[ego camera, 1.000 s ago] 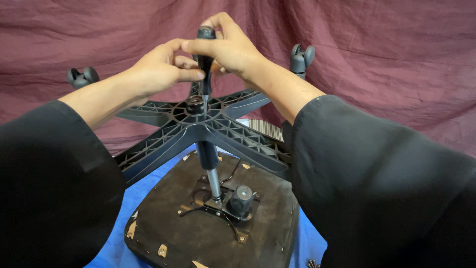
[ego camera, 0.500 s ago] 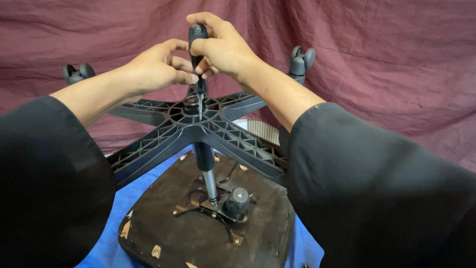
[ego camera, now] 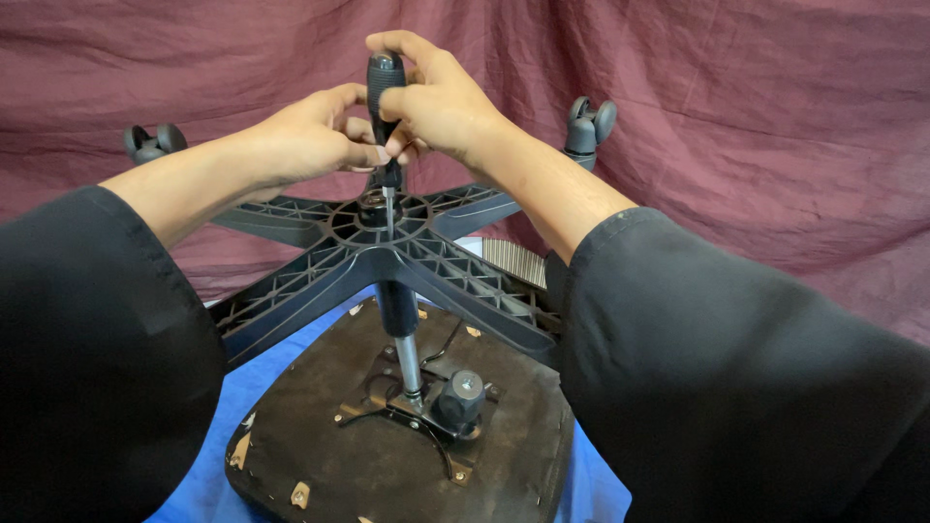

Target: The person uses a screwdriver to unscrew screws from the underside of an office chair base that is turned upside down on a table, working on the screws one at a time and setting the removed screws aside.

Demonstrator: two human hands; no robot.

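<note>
Both my hands are closed on the screwdriver (ego camera: 385, 97), right hand (ego camera: 436, 102) on the handle, left hand (ego camera: 310, 140) steadying its base, tip at the star base (ego camera: 387, 252) hub at 12 o'clock; tilting could make it slip.

There are two hands (ego camera: 310, 140) and one screwdriver (ego camera: 385, 97). One chair base (ego camera: 387, 242) has two visible casters (ego camera: 589, 124). One seat (ego camera: 387, 455) lies below.

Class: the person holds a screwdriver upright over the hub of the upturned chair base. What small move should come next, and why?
Probably press down and turn. The right hand grips the screwdriver handle, the left hand steadies it lower down, and its tip already stands in the hub of the chair base.
</note>
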